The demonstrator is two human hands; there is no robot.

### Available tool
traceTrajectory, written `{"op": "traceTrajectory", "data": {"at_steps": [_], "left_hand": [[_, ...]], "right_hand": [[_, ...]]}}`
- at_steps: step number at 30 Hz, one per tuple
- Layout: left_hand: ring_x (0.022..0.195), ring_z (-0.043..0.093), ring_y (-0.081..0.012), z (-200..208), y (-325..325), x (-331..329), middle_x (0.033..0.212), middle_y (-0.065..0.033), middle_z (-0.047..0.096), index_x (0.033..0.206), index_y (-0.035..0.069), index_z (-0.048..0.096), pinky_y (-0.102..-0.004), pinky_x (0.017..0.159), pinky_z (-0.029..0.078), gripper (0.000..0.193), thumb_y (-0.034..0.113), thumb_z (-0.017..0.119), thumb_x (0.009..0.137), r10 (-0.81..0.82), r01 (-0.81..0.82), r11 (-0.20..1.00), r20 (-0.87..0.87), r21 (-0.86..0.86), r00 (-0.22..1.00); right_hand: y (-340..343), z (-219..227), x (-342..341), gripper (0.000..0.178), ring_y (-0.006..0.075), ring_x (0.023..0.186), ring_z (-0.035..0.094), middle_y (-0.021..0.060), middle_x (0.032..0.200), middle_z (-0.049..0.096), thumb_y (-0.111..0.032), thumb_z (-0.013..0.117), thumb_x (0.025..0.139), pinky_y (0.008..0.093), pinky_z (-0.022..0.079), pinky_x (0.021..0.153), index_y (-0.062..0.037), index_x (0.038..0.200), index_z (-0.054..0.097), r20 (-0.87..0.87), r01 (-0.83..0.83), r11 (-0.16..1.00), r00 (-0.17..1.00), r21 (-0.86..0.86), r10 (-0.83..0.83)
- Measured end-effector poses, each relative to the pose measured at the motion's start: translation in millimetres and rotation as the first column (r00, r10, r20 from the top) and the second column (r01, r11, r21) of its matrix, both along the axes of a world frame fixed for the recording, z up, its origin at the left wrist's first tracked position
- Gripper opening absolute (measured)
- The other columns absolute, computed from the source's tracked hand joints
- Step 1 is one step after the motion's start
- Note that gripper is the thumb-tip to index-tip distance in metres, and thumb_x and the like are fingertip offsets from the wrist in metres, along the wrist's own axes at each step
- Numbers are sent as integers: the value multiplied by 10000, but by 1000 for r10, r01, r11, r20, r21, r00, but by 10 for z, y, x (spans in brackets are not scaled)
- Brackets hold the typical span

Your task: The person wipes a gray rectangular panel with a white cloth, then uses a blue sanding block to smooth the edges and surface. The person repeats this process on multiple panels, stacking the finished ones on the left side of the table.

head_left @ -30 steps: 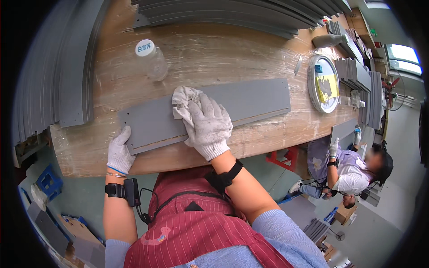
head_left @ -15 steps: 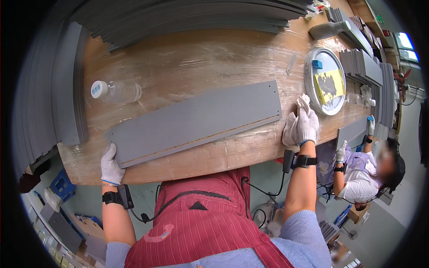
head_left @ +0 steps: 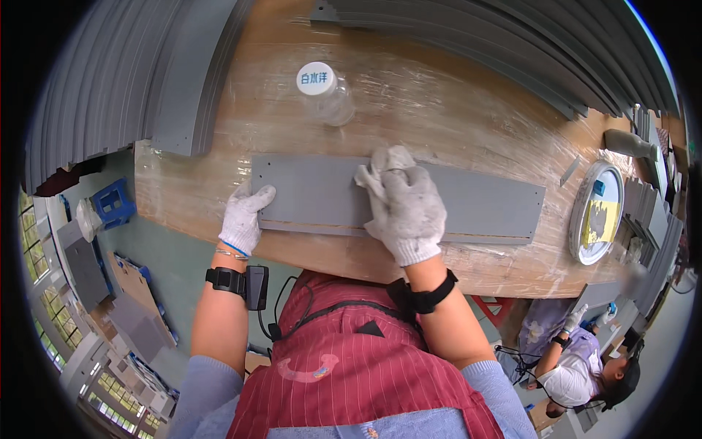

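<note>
A long grey board [head_left: 482, 205] lies flat on the film-covered table [head_left: 278, 124]. It has small holes near its short ends and a brown groove along its near edge. At its left end, my white-gloved left hand [head_left: 243, 217] grips the edge, thumb on top; the other fingers are partly hidden. My right hand [head_left: 411, 208], also gloved, presses a crumpled white cloth [head_left: 393, 158] onto the middle of the board's top face. Beyond the board stands a clear plastic bottle [head_left: 333, 102] with a white cap [head_left: 316, 78].
Stacked grey boards rise at the left [head_left: 139, 80] and far right [head_left: 497, 44]. A white round lid [head_left: 583, 234] at right carries a yellow sheet [head_left: 601, 219] and a blue block [head_left: 599, 188]. A grey bottle [head_left: 629, 143] lies behind it. A co-worker [head_left: 578, 358] works at right.
My right hand has brought the cloth from beyond the board's right end onto its middle. The view has shifted, and the board lies at a different angle. My left hand stays at the left end.
</note>
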State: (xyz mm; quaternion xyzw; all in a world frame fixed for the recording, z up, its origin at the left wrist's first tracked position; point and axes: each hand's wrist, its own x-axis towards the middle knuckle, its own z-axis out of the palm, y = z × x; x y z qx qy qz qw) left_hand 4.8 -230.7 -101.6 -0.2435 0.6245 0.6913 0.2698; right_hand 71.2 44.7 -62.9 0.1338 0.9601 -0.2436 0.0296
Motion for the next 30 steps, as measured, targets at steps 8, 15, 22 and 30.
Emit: {"op": "traceTrajectory", "data": {"at_steps": [8,15,22,30], "left_hand": [[1084,628,-191,-29,9,-8,1159,-116,669,1248,-53,585,-317,1009,466,401,30,689,870,10,-12,998,28,65,1000],[1070,622,-185,-17,-3,15,1148,-108,670,1243,-55,588,-316,999,455,409,39,698,861,15,-16,997,21,72,1000],[1090,636,-216,-109,-47,-53,1178,-118,655,1319,-40,529,-375,984,512,426,82,627,923,-72,65,992,59,104,996],[1138,612,-236,-169,-183,-6,1261,-119,618,1362,-28,500,-394,1005,502,461,97,621,936,-63,61,997,26,52,998]], "right_hand": [[-180,-108,-74,338,330,880,635,155,1011,597,-274,734,789,437,544,755,-178,1105,665,1,123,989,992,84,-123],[1018,-198,273,414,304,948,660,143,1269,608,-339,652,878,353,549,833,-162,1252,655,-4,438,832,886,340,-465],[-903,-169,-231,374,346,918,630,176,1049,591,-300,773,691,453,539,789,-100,982,648,-40,-136,981,990,-135,132],[887,-121,276,211,360,827,643,182,949,607,-267,701,861,459,543,686,-93,976,668,-148,351,935,929,56,-340]]}}
